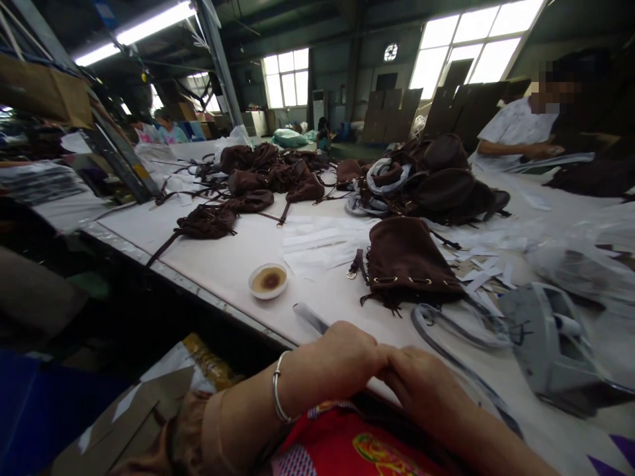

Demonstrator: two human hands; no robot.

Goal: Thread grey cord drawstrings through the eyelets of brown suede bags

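Observation:
Both of my hands meet at the table's front edge with the fingers curled in. My left hand (pixel 347 350), a silver bangle at its wrist, is closed; a strap in greyish plastic wrap (pixel 310 318) sticks out past it to the left. Against its fingertips my right hand (pixel 421 380) is closed too, its grip hidden from me. Just beyond lies a dark brown suede drawstring bag (pixel 409 258) with gold eyelets, fringe and a buckle. Its wrapped strap (pixel 456 347) loops over the table near my right hand.
A white bowl of brownish liquid (pixel 268 281) stands near the front edge. A grey tape dispenser (pixel 548 347) is at right, beside paper strips (pixel 483 274) and clear plastic (pixel 580 254). Brown bags (pixel 441 178) are heaped farther back. A co-worker (pixel 518 132) handles a strip at far right.

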